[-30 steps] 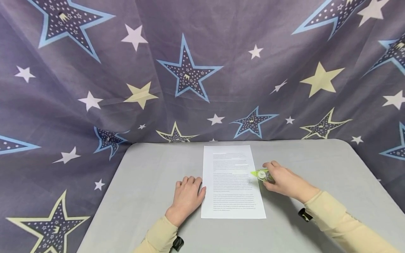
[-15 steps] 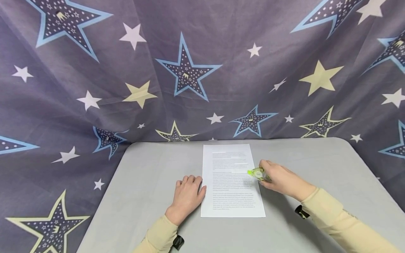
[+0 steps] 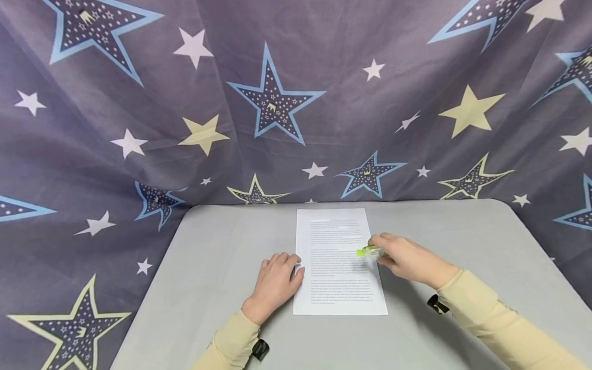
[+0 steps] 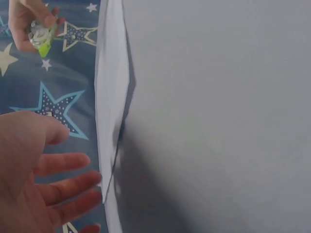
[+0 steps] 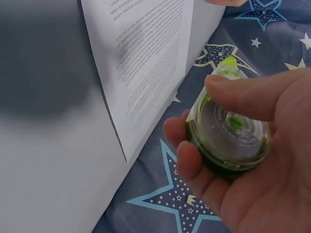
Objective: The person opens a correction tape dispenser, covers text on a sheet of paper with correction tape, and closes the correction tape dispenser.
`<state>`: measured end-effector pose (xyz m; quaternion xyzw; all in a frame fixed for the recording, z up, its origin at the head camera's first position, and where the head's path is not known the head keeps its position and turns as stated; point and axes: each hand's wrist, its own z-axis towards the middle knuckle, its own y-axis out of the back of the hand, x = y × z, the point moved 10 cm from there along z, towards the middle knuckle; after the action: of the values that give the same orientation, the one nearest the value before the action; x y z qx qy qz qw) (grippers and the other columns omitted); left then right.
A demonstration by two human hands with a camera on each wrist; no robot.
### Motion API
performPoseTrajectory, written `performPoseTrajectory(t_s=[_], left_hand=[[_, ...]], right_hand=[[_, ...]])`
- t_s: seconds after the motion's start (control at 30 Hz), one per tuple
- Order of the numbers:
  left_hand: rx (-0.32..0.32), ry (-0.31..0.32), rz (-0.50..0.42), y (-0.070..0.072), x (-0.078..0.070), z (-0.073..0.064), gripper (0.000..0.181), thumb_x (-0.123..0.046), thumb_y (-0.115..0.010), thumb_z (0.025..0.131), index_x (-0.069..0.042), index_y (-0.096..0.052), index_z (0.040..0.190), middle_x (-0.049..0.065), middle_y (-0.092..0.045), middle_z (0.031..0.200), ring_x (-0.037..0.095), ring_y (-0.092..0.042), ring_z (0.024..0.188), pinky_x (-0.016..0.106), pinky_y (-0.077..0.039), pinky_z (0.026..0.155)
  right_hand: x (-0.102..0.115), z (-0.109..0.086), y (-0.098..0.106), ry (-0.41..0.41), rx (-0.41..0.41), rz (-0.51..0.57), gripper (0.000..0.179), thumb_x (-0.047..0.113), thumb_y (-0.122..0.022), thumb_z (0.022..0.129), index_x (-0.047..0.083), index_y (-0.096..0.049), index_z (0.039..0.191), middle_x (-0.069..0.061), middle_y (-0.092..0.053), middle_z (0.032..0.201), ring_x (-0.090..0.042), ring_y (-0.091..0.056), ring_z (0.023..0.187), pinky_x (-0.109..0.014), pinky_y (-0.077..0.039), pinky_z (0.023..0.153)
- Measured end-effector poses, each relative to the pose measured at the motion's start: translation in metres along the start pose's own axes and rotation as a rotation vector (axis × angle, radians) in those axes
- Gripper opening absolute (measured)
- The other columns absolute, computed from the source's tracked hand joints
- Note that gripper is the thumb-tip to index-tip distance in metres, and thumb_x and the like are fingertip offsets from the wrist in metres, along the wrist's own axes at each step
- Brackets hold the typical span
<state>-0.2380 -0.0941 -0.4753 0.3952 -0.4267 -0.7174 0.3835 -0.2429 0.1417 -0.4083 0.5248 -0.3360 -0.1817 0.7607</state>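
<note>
A printed sheet of paper (image 3: 339, 298) lies flat on the grey table. My right hand (image 3: 411, 259) grips a correction tape dispenser (image 3: 370, 251) with a clear body and a green tip, held above the sheet's right part. In the right wrist view the correction tape dispenser (image 5: 228, 126) sits between thumb and curled fingers, its tip pointing away from the palm. Fingers of my left hand (image 3: 275, 282) reach the sheet's left edge, relaxed and holding nothing. The left wrist view shows that left hand (image 4: 43, 179) with fingers spread beside the paper edge (image 4: 111, 87).
The grey table (image 3: 222, 246) spreads out around the sheet on every side. A dark curtain (image 3: 277, 169) printed with stars hangs behind the table and down its sides. Both wrists wear dark bands, the left band (image 3: 260, 349) near the front.
My right hand has moved left with the correction tape dispenser, and the dispenser has turned more edge-on. My left hand has shifted slightly toward the sheet, its fingers now over the paper's edge.
</note>
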Motion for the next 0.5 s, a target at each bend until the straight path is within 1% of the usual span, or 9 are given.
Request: performPoseTrajectory(t_s=[0.17, 0.27, 0.4, 0.5], left_hand=[[0.006, -0.053, -0.058, 0.002, -0.008, 0.007, 0.016, -0.024, -0.069, 0.097, -0.012, -0.075, 0.105, 0.002, -0.070, 0.092, 0.022, -0.064, 0.085, 0.039, -0.046, 0.070], [0.024, -0.079, -0.099, 0.003, -0.014, 0.012, 0.016, -0.025, -0.070, 0.098, -0.013, -0.075, 0.107, 0.000, -0.071, 0.095, 0.021, -0.064, 0.088, 0.040, -0.050, 0.073], [0.034, -0.128, -0.175, 0.007, -0.025, 0.021, 0.016, -0.026, -0.073, 0.097, -0.015, -0.075, 0.109, -0.001, -0.071, 0.099, 0.019, -0.064, 0.093, 0.039, -0.054, 0.077], [0.044, -0.165, -0.208, 0.010, -0.035, 0.028, 0.017, -0.026, -0.076, 0.095, -0.016, -0.076, 0.110, -0.002, -0.071, 0.101, 0.017, -0.064, 0.094, 0.036, -0.055, 0.079]], right_hand=[[0.005, 0.003, -0.003, 0.028, 0.025, 0.015, 0.033, -0.006, -0.077, 0.085, 0.012, -0.069, 0.111, 0.002, -0.064, 0.093, -0.009, -0.058, 0.077, -0.030, -0.052, 0.068], [0.007, 0.006, -0.003, 0.040, 0.027, 0.016, 0.033, -0.007, -0.076, 0.085, 0.013, -0.068, 0.110, 0.001, -0.066, 0.092, -0.009, -0.057, 0.076, -0.030, -0.052, 0.067], [0.010, 0.011, -0.001, 0.046, 0.017, 0.016, 0.033, -0.007, -0.075, 0.085, 0.012, -0.067, 0.110, -0.002, -0.069, 0.094, -0.010, -0.059, 0.077, -0.031, -0.053, 0.068], [0.013, 0.014, -0.001, 0.043, 0.010, 0.001, 0.031, -0.004, -0.074, 0.085, 0.013, -0.067, 0.110, -0.002, -0.069, 0.095, -0.010, -0.057, 0.076, -0.030, -0.052, 0.068]])
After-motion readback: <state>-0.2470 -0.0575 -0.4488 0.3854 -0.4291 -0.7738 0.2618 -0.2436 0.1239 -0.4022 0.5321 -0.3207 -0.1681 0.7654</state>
